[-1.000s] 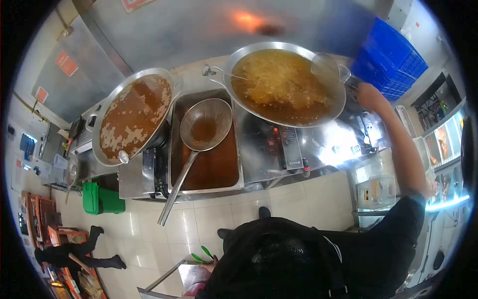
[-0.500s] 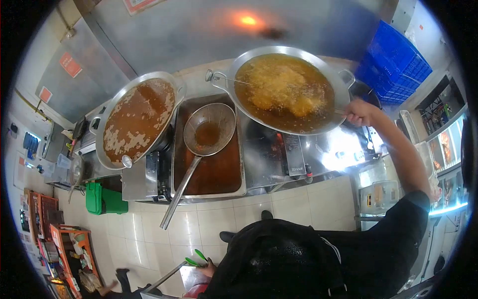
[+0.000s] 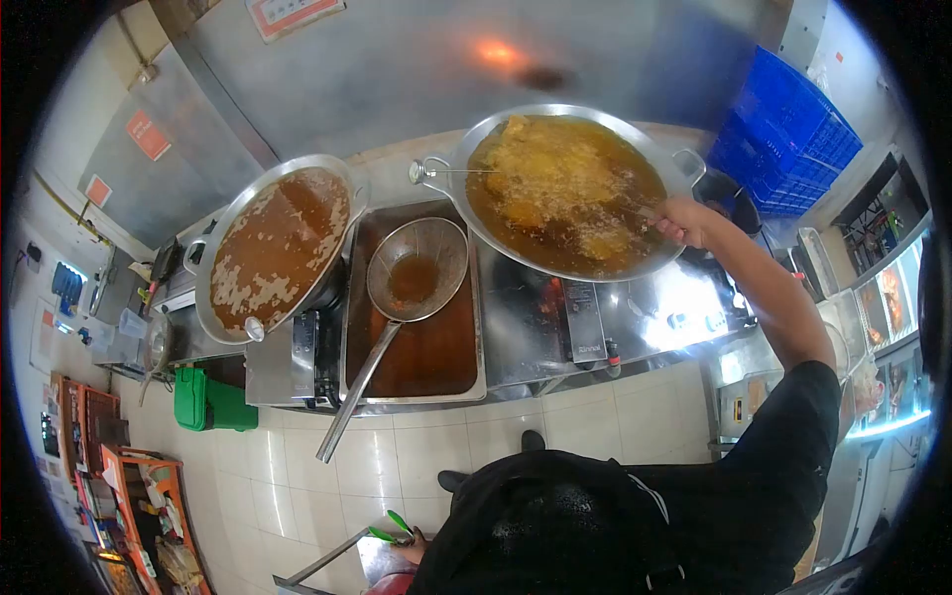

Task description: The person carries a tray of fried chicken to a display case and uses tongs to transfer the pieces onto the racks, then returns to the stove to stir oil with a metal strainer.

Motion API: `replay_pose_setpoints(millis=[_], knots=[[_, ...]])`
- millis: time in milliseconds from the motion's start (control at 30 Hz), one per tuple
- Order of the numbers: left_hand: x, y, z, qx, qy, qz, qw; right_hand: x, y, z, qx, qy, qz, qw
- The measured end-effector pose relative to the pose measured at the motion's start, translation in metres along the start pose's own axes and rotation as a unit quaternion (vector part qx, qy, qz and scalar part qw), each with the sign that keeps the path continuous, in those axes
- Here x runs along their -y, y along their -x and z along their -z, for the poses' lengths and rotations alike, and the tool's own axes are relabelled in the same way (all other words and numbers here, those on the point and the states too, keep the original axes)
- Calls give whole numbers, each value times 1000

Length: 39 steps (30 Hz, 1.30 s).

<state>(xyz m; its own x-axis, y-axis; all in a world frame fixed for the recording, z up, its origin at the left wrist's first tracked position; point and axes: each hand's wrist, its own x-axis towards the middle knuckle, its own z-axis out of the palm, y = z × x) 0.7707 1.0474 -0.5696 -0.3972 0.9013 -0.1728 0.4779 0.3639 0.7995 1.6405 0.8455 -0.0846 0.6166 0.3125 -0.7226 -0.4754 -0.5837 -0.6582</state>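
Observation:
At the right side of the large wok (image 3: 464,149), my right hand (image 3: 684,220) is closed around a thin metal utensil (image 3: 647,212) that reaches into the bubbling oil. Battered pieces (image 3: 555,169) float there in a golden mass, and the utensil's far end is hidden among them. A thermometer (image 3: 417,172) is clipped to the wok's left handle. Low in the view, my left hand (image 3: 412,546) is closed on green-tipped tongs (image 3: 399,523), partly hidden by my body. A long-handled strainer (image 3: 417,260) rests over a metal tray of brown liquid (image 3: 426,357).
A second wok of oil (image 3: 283,243) stands on the left. Blue crates (image 3: 783,129) are stacked at the right rear. A burner unit (image 3: 585,322) sits below the large wok. A green bin (image 3: 215,400) and an orange shelf (image 3: 149,496) are at lower left.
My right hand has moved left over the wok, taking the utensil further into the oil. The floating pieces have spread and shifted. My left hand still holds the tongs.

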Motion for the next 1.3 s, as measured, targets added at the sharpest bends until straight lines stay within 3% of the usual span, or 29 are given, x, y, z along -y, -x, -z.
replay_pose_setpoints(millis=[67, 100, 200, 267, 400, 567, 700, 767, 933, 1133, 1200, 1233, 1300], knots=[[10, -1, 2, -16, -41, -91, 995, -3, -7, 3, -4, -8, 1, 1000], [14, 0, 5, -17, -40, -91, 995, -3, -11, 5, -10, -16, 1, 1000], [15, 4, 10, 22, -84, -23, 996, -15, -18, -10, 35, -90, 14, 995], [-7, 18, 14, 41, -76, 91, 992, -16, -17, -17, 31, -113, 17, 993], [6, 12, 4, 35, -52, 16, 998, -20, -5, -39, 59, -148, 46, 986], [10, 11, -8, 39, 54, -82, 994, -27, -5, -33, 46, -200, 54, 977], [10, -2, -12, 42, 47, -149, 987, -45, 5, -20, 66, -227, 72, 969], [3, -4, -4, 110, -124, -52, 985, -55, 19, -13, 47, -211, 90, 972], [-12, 5, -13, 73, -144, -37, 986, -72, 49, 18, 36, -181, 99, 978], [-46, 16, -9, 75, -233, -2, 970, -79, 94, 29, -87, 26, 169, 981], [-57, 21, -12, 77, -242, 0, 967, -75, 104, 21, -171, 290, 163, 927], [-62, 26, -14, 64, -206, -12, 976, -79, 101, 21, -171, 290, 163, 927], [-63, 30, -17, 51, -169, -23, 984, -89, 90, 19, -230, 458, 265, 817]])
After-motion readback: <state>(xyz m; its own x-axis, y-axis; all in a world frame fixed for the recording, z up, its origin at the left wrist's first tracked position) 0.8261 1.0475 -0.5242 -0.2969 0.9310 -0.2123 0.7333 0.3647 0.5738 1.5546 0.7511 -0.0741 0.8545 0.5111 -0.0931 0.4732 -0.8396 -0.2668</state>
